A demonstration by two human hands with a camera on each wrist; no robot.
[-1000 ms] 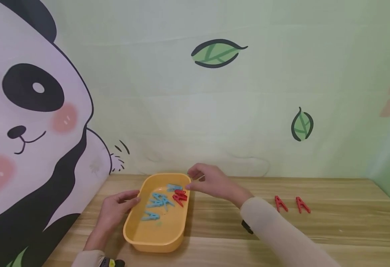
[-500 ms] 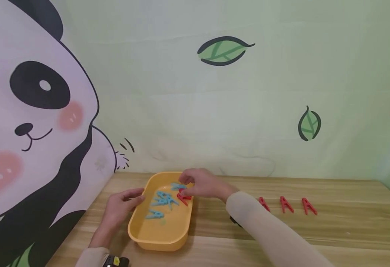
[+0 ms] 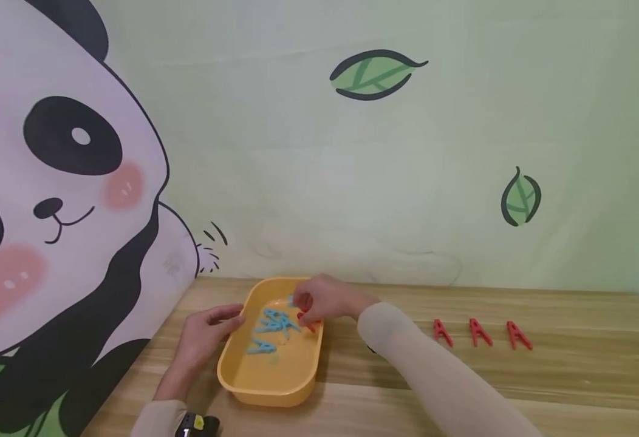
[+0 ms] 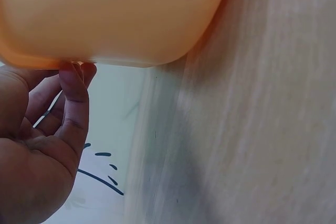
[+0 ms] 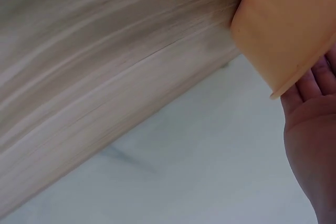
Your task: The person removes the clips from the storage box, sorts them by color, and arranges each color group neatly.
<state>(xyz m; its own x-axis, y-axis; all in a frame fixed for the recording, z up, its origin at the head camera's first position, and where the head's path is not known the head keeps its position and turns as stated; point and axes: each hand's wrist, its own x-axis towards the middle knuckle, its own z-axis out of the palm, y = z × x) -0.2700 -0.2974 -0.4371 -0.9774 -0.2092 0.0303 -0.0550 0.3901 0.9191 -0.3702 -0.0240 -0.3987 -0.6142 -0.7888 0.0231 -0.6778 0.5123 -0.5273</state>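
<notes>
Yellow tub (image 3: 276,376), left hand (image 3: 201,332) touching | right hand (image 3: 329,297) at red clip (image 3: 313,326)

A printed panda (image 3: 81,188) occupies the left of the pale green backdrop (image 3: 325,182). Two outlined leaves (image 3: 373,75) appear farther right.

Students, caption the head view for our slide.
Left hand touching a yellow tub, right hand partly inside it, three red clips on the table.

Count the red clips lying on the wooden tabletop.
3, in a row right of the yellow tray: left clip, middle clip, right clip. The right sleeve could hide another.
</notes>
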